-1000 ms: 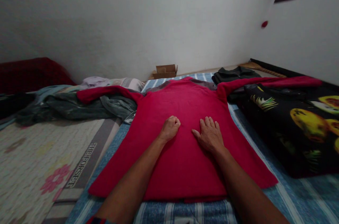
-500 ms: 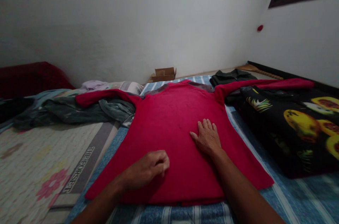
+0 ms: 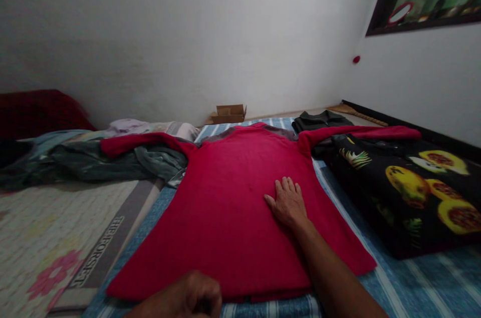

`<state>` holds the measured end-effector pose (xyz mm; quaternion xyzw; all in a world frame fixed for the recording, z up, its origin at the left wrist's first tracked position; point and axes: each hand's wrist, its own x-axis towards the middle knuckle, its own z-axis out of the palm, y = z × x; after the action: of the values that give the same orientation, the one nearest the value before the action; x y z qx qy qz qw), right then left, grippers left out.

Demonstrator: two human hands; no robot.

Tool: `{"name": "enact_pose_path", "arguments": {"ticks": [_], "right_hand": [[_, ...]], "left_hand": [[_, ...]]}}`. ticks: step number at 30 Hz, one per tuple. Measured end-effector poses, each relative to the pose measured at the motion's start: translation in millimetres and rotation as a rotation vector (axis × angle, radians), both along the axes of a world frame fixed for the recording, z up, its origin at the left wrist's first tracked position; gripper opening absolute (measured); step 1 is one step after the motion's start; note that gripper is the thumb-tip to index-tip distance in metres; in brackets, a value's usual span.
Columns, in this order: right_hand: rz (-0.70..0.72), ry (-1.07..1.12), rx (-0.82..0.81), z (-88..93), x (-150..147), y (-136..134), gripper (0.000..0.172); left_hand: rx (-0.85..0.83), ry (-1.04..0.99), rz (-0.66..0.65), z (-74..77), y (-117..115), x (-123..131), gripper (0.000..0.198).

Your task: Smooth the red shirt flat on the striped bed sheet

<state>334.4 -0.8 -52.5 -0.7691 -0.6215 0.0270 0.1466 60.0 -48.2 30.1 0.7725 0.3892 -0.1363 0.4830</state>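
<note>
A red long-sleeved shirt [image 3: 233, 208] lies spread out on a blue striped sheet [image 3: 409, 283], its collar at the far end and both sleeves stretched sideways. My right hand [image 3: 288, 204] rests flat on the right half of the shirt, fingers spread and holding nothing. Near the shirt's bottom hem, my left hand [image 3: 191, 295] is curled at the lower frame edge. Its fingers are bent in, and whether anything is in them is hidden.
Folded black fabric with a fruit print [image 3: 413, 198] lies at the right. Dark folded clothing [image 3: 321, 120] sits beyond it. Rumpled grey-green clothes [image 3: 93, 163] lie left, on a floral mat [image 3: 56, 228]. An open cardboard box [image 3: 229, 113] stands by the wall.
My left hand has moved down and toward me, from over the shirt to its bottom hem. My right hand stays on the shirt. The view has shifted slightly up and to the right.
</note>
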Motion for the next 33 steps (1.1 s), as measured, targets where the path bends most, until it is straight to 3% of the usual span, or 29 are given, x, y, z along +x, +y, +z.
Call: {"name": "enact_pose_path", "arguments": {"ticks": [3, 6, 9, 12, 17, 20, 24, 26, 28, 33], "right_hand": [[0.002, -0.013, -0.001, -1.9, -0.4, -1.2, 0.067], [0.000, -0.034, 0.002, -2.8, -1.5, -3.6, 0.066], [-0.001, -0.054, -0.001, -4.0, -2.5, -5.8, 0.065], [0.008, -0.072, 0.008, -5.4, -1.7, -6.4, 0.061], [0.070, -0.083, 0.072, 2.5, -3.7, -9.4, 0.041], [0.245, -0.017, 0.147, 17.1, -19.7, -25.3, 0.031], [0.653, 0.102, 0.196, 28.5, -58.5, -70.3, 0.025], [0.788, 0.091, 0.223, 22.5, -77.2, -95.1, 0.035], [0.834, 0.023, 0.248, 9.1, -90.7, -115.1, 0.043], [0.702, -0.173, 0.439, -24.4, -103.7, -134.1, 0.038]], "left_hand": [[0.219, -0.072, 0.104, 6.5, 6.4, 6.4, 0.003], [0.414, -0.144, 0.122, 1.9, 10.2, 8.0, 0.011], [0.514, -0.178, 0.053, -5.3, 9.1, 4.5, 0.015], [0.530, -0.197, -0.063, -7.7, 4.3, -3.8, 0.003], [0.635, -0.261, -0.184, -23.0, -4.1, -29.1, 0.043], [0.816, -0.328, -0.268, -40.3, -7.9, -41.5, 0.060], [0.947, -0.327, -0.303, -50.4, -12.0, -43.3, 0.063], [0.966, -0.312, -0.298, -50.5, -13.5, -41.2, 0.062], [0.979, -0.289, -0.297, -50.6, -15.0, -39.9, 0.063], [1.032, -0.177, -0.365, -53.8, -20.3, -39.0, 0.070]]}}
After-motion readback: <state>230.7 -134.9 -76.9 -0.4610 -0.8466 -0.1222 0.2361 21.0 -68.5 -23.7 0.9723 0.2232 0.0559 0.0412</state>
